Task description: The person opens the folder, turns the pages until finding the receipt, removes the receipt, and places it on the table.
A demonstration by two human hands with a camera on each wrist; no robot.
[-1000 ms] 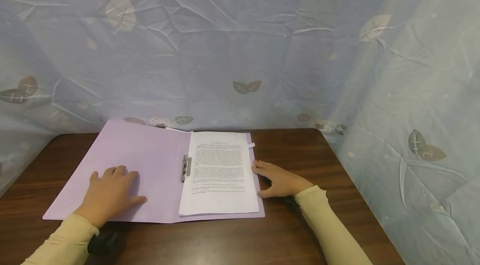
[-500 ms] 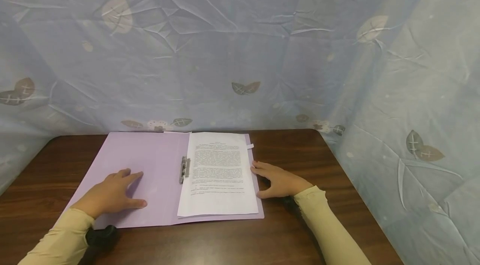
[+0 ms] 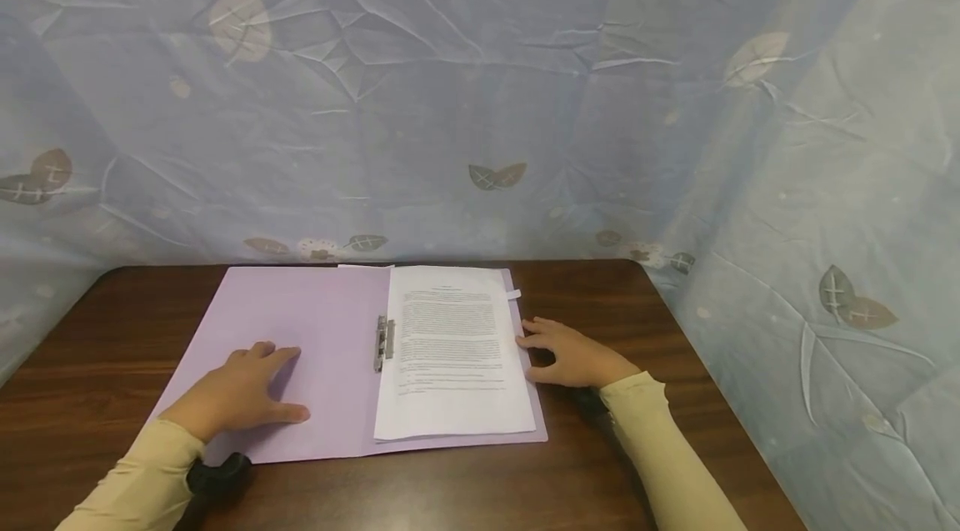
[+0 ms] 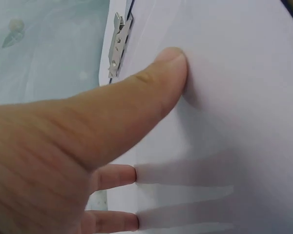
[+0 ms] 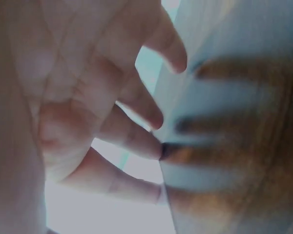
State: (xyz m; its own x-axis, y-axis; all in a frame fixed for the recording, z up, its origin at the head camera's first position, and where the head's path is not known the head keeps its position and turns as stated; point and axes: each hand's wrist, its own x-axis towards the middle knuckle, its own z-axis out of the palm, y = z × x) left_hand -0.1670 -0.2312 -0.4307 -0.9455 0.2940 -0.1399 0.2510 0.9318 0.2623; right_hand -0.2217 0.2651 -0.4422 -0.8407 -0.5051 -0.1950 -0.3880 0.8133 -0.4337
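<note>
A purple ring-binder folder point(image 3: 322, 306) lies spread out on the table, its inside facing up. Stacked printed papers point(image 3: 457, 414) lie on its right half, beside the metal clip point(image 3: 385, 343) near the fold. My left hand point(image 3: 236, 393) rests on the bare left cover with its fingers spread; in the left wrist view the thumb point(image 4: 171, 73) is over the cover, below the clip point(image 4: 119, 44). At the right edge of the folder is my right hand point(image 3: 573, 356), fingers apart and slightly bent, fingertips at the edge. Neither hand grips anything.
The folder lies on a dark brown wooden table point(image 3: 600, 298). A white tab point(image 3: 513, 294) sticks out from the folder's right edge. Blue-grey cloth with leaf prints point(image 3: 420, 114) hangs behind the table and along its right side. Black wrist straps point(image 3: 217, 477) sit on both arms.
The folder's left cover, its far edge raised a second ago, has come down flat. My left hand has turned, its fingers now pointing more to the right. The right hand stays at the folder's edge.
</note>
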